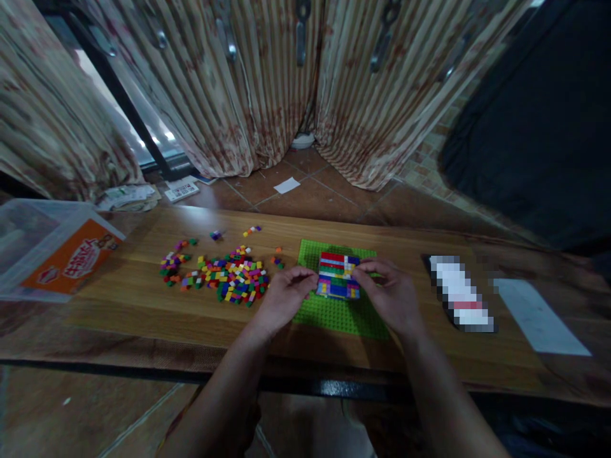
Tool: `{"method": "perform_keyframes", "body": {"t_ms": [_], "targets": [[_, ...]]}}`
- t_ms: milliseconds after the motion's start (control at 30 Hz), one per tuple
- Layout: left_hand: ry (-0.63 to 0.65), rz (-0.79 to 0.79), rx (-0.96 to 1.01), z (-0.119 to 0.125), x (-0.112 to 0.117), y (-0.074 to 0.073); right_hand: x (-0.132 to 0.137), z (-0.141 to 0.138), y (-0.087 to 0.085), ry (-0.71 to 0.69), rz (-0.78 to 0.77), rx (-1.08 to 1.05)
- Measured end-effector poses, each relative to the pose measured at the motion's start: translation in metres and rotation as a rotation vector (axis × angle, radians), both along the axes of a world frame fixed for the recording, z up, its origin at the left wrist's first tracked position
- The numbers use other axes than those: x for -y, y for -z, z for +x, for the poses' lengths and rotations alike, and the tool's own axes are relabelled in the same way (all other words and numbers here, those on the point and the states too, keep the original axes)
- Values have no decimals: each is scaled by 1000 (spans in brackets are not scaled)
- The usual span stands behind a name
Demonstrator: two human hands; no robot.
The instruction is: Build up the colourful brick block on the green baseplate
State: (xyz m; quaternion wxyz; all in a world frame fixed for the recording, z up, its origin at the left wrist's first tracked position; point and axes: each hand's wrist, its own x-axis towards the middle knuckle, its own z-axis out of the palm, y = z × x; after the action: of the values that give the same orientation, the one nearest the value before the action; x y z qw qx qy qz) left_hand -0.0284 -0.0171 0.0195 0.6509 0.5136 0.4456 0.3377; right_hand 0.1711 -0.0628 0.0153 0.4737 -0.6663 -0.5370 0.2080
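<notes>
A green baseplate (344, 313) lies on the wooden table, carrying a multicoloured block of small bricks (338, 275) in red, white, green, blue and yellow rows. My left hand (285, 296) rests at the block's left edge, fingers curled and pinched against it. My right hand (390, 294) is at the block's right edge, fingers also pinched at the bricks. What each pinch holds is too small to name. A heap of loose coloured bricks (233, 277) lies to the left of my left hand.
A clear plastic box with an orange label (52, 254) stands at the table's left end. A blurred dark object (461, 292) and a white sheet (539, 316) lie to the right. Curtains (267, 83) hang beyond the table, over a tiled floor.
</notes>
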Motion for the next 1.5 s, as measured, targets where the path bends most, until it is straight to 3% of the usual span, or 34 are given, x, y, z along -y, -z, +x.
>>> {"method": "perform_keyframes", "body": {"t_ms": [233, 467, 667, 800, 900, 1033, 1133, 1300, 1400, 1500], "targets": [[5, -2, -3, 0, 0, 0, -2, -12, 1, 119, -83, 27], [6, 8, -16, -2, -1, 0, -7, -13, 2, 167, -152, -298], [-10, 12, -19, -6, -3, 1, -8, -17, 3, 190, -136, -345], [-76, 74, -61, -19, -9, -4, -8, -16, 4, 174, -125, -259], [-197, 125, -127, -40, -20, -7, -6, -15, 3, 177, -157, -267], [-361, 264, -267, -77, -38, -4, -3, -13, 2, 163, -196, -359], [-380, 379, -505, -92, -44, -1, -3, -11, 3, 196, -174, -360], [-214, 574, -950, -80, -40, 1, -5, -9, 3, 261, -137, -246], [-108, 696, -1046, -69, -36, 2, -5, -9, 1, 271, -139, -214], [-92, 745, -1120, -65, -34, 2, -5, -10, 0, 272, -121, -242]]}}
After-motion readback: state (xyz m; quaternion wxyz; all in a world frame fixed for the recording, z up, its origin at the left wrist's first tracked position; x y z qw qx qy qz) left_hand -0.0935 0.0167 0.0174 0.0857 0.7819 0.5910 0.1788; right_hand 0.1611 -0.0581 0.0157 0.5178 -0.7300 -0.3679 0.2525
